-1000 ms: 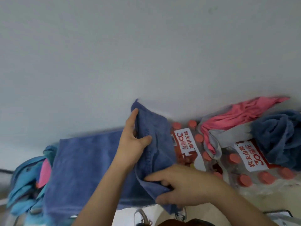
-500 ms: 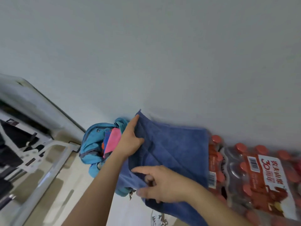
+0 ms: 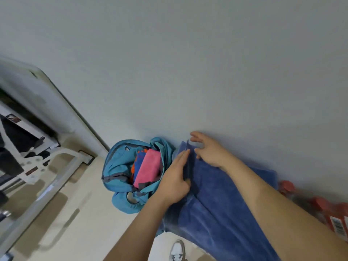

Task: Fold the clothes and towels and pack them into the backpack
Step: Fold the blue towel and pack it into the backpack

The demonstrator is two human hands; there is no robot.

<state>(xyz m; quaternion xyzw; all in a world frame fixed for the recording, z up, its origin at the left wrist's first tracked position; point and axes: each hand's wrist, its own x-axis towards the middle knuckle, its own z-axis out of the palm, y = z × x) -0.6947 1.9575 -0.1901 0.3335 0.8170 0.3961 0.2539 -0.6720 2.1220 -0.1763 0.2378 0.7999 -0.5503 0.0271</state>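
- Blue towel (image 3: 222, 194) folded, touching the open backpack's (image 3: 116, 178) right side.
- Your left grip (image 3: 174, 178): straight fingers flat on the towel's backpack-side edge.
- Your right grip (image 3: 209, 149): spread loose, resting on towel.

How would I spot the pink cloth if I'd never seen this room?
Find the teal backpack low against the wall, beside the big blue towel. The pink cloth sits folded inside its open mouth, the only pink piece there.
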